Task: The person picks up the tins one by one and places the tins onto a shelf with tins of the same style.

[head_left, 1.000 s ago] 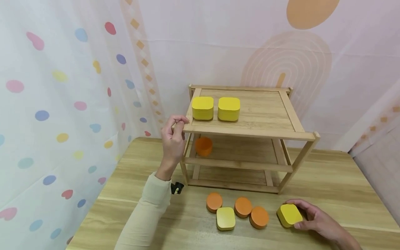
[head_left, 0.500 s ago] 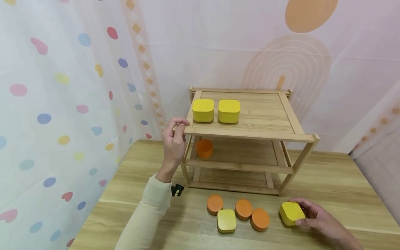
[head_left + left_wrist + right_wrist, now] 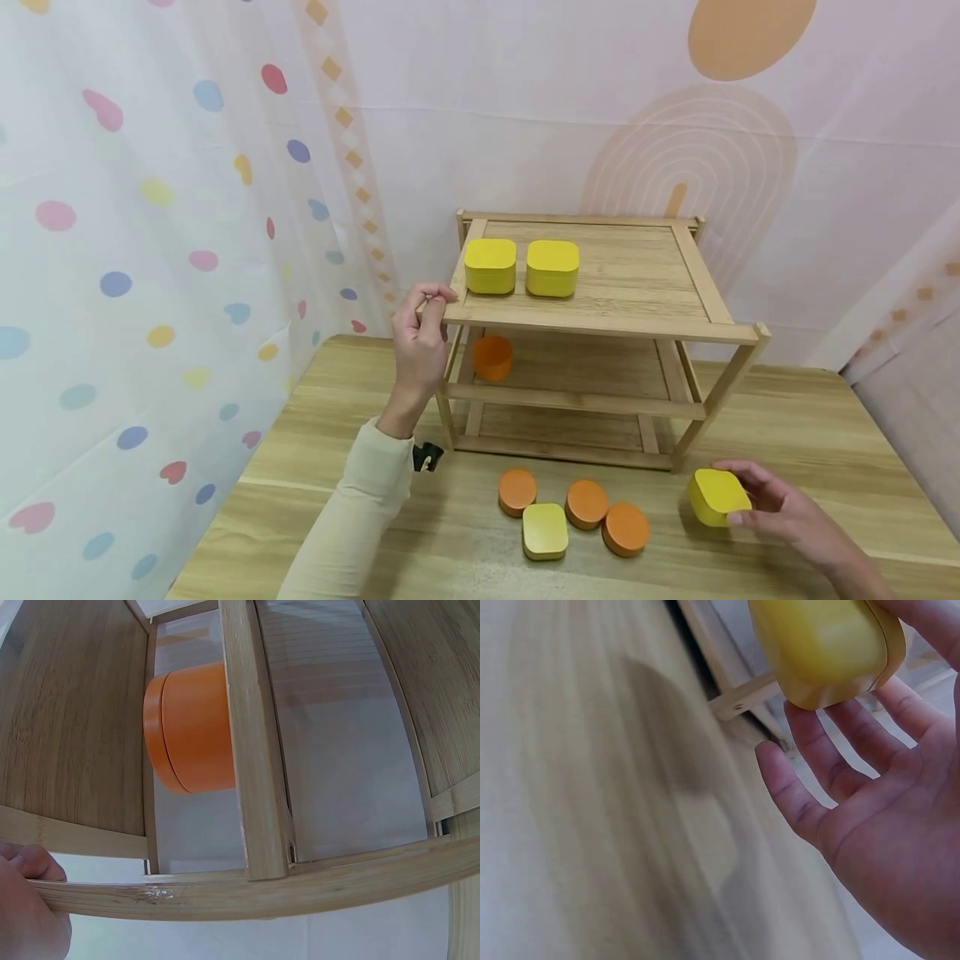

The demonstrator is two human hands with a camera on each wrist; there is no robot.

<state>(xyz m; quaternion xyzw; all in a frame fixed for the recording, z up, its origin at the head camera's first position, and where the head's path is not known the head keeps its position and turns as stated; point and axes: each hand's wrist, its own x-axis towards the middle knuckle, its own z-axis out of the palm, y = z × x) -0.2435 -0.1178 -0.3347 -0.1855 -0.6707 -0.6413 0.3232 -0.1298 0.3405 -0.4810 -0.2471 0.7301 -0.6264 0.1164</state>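
My left hand (image 3: 420, 354) grips the front left corner of a three-tier wooden shelf (image 3: 637, 308), fingertips over the top board. With thumb and fingers my right hand (image 3: 791, 521) holds a yellow rounded-square tin (image 3: 718, 497), right of the shelf's front foot. The right wrist view shows this tin (image 3: 821, 649) off the table, its shadow below. Two similar yellow tins (image 3: 491, 267) (image 3: 552, 269) stand side by side at the top tier's left. An orange round tin (image 3: 492, 358) is on the middle tier's left; the left wrist view shows its side (image 3: 196, 727).
In front of the shelf, several orange round tins (image 3: 517, 492) and one paler yellow square tin (image 3: 545, 531) stand close together on the wooden table (image 3: 337, 508). A patterned curtain (image 3: 525, 150) hangs behind and to the left.
My right hand has lifted the yellow tin and moved it slightly to the right and away from me. The left hand keeps its grip on the shelf corner.
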